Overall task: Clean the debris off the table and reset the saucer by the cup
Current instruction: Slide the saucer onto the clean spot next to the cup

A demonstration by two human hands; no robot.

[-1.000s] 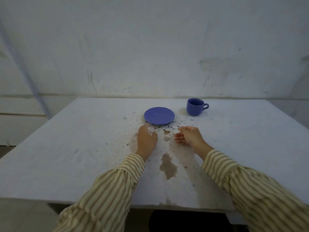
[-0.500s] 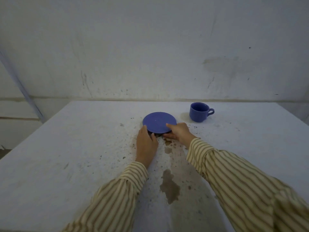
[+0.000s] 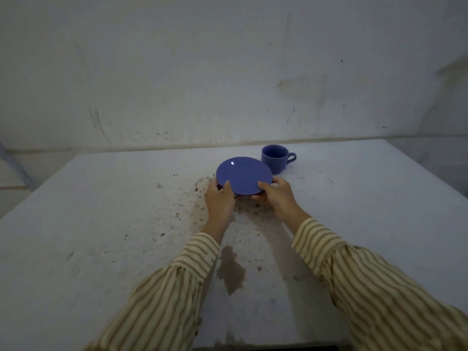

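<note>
Blue saucer [image 3: 244, 175] sits pinched at its near rim by both hands, left hand [image 3: 219, 201] at seven o'clock, right hand [image 3: 278, 198] at five; cup [image 3: 274, 158] stands just beyond at one o'clock, nearer the right grip.

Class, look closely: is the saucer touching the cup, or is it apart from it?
Cannot tell. In the head view the saucer, held by both hands, overlaps the cup at its right rim; no contact or gap shows plainly.

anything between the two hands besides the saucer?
Head view: below the saucer, between left hand and right hand, dark debris specks on table.
</note>
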